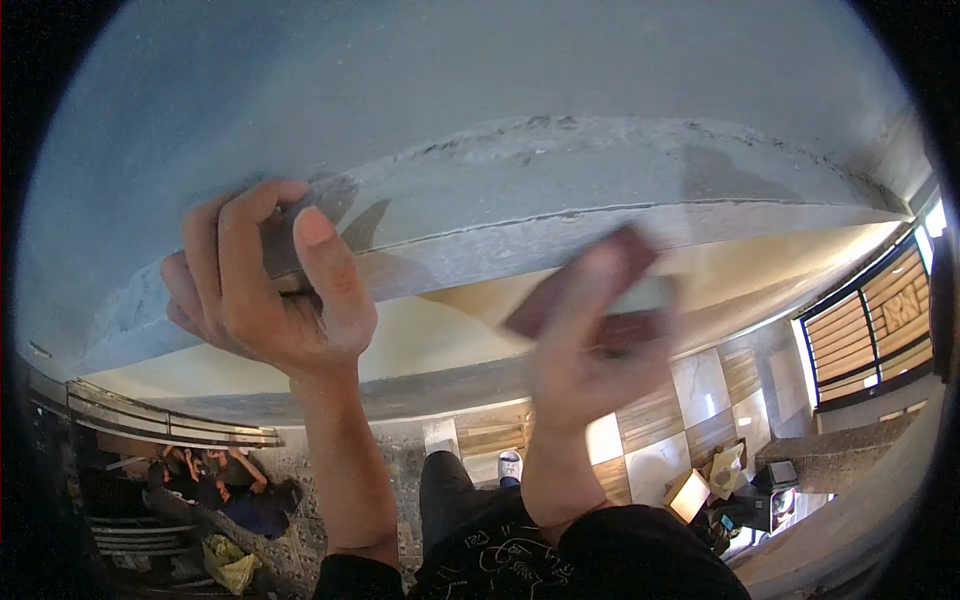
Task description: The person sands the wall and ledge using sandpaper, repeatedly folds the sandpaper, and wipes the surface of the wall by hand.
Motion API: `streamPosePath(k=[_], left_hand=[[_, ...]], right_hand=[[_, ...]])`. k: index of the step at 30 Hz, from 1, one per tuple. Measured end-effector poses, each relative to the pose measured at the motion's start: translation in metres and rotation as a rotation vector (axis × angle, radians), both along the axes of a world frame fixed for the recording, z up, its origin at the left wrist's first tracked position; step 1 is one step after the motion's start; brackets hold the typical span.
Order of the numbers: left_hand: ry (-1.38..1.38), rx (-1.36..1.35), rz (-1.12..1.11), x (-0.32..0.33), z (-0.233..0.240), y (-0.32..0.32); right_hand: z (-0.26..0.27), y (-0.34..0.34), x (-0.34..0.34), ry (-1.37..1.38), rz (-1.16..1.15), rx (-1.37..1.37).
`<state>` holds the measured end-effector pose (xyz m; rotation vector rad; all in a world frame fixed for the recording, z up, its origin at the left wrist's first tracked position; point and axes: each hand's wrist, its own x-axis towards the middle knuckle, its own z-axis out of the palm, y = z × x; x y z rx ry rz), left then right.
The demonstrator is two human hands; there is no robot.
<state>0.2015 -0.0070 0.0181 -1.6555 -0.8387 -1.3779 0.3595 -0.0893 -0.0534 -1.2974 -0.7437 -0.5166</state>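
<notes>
A grey plastered ledge (480, 255) on a wall runs across the view before me, its surface rough and chalky along the upper line. At its left part is my left hand (262, 292), palm towards me, with bent fingers and thumb apart. I see nothing held in it; the fingertips are at the grey surface, though firm contact is hard to judge. My right hand (592, 345), blurred by motion, holds a folded reddish-brown sheet that looks like sandpaper (544, 304). The sheet is at the ledge's lower edge, right of the middle.
Below the ledge is a cream wall band (427, 337). Checkered floor tiles (652, 457) lie beneath me. Several people (225, 480) are lower left, beside a railing (172, 420) and a yellow bag (227, 562). A cardboard box (686, 495) stands lower right, a barred window (870, 322) above it.
</notes>
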Motion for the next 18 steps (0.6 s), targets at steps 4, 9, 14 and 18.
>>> streamPosePath(k=[4, 9, 14, 18], left_hand=[[0.006, 0.001, 0.022, -0.003, -0.007, 0.005], [-0.029, -0.016, 0.007, 0.006, -0.01, 0.005], [-0.126, 0.004, -0.04, 0.004, -0.009, 0.007], [-0.097, -0.007, -0.009, 0.003, -0.009, 0.006]], right_hand=[[0.001, -0.003, 0.02, 0.19, -0.046, 0.064], [0.004, -0.002, 0.011, -0.108, 0.015, -0.007], [-0.006, -0.009, 0.015, -0.41, 0.129, -0.018], [0.0, -0.023, 0.04, -0.611, -0.087, -0.033]])
